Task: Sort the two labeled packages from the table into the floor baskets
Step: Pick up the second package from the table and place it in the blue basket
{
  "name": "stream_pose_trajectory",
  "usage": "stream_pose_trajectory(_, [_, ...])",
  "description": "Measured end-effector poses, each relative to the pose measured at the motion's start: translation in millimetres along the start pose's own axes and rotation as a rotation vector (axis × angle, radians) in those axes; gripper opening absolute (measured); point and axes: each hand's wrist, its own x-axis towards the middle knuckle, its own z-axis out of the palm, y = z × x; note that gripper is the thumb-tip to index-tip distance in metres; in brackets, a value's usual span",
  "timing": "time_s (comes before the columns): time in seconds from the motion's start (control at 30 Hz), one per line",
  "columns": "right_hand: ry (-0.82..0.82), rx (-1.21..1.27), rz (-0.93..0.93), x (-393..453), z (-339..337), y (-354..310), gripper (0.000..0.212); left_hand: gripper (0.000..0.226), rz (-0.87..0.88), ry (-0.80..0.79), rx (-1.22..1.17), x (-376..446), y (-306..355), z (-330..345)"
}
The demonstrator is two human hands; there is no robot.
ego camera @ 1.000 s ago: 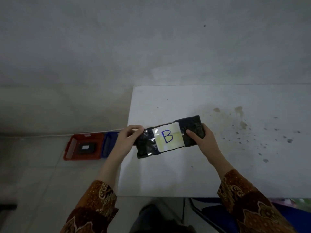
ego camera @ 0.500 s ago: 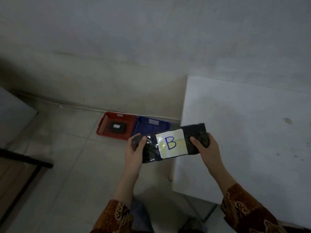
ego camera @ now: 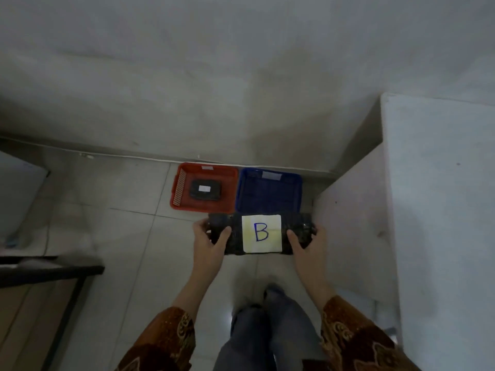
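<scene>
- I read a blue "B" on the white label (ego camera: pixel 262 233) of the black pkg (ego camera: pixel 233 236).
- Left hand (ego camera: pixel 207 243) & right hand (ego camera: pixel 310 246) grip pkg ends, above floor, near side of blue basket (ego camera: pixel 269 192).
- Red basket (ego camera: pixel 205 187) holds another pkg (ego camera: pixel 205 190); its label unreadable.

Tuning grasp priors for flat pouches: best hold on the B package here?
Grip the B package at its two short ends, coming in from the left and right, as the left hand and right hand do now. It is long, flat and looks soft, so end grips likely keep it level and the label unobscured.
</scene>
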Motion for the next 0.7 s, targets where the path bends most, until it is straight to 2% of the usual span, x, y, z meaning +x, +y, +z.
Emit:
stream_pose_trajectory(0.13, [0.042, -0.091, 0.037, 66, 48, 28, 0.031, 0.058, 0.002, -0.098, 0.194, 75, -31, 31])
stream_pose_trajectory(0.33, [-0.016, -0.255, 0.078, 219, 132, 137, 0.044, 0.073, -0.010, -0.178, 0.395, 228, -144, 113])
stream_pose_trajectory(0.43, [-0.024, -0.282, 0.088, 287, 160, 211, 0.058, 0.071, 0.048, -0.256, 0.379, 294, -220, 162])
stream_pose_trajectory(0.57, [-0.096, -0.450, -0.013, 361, 189, 303, 0.047, 0.056, 0.076, -0.319, 0.417, 363, -310, 214])
stream_pose_trajectory(0.7, [-0.201, -0.567, -0.059, 411, 211, 359, 0.042, 0.059, 0.104, -0.387, 0.406, 407, -367, 247])
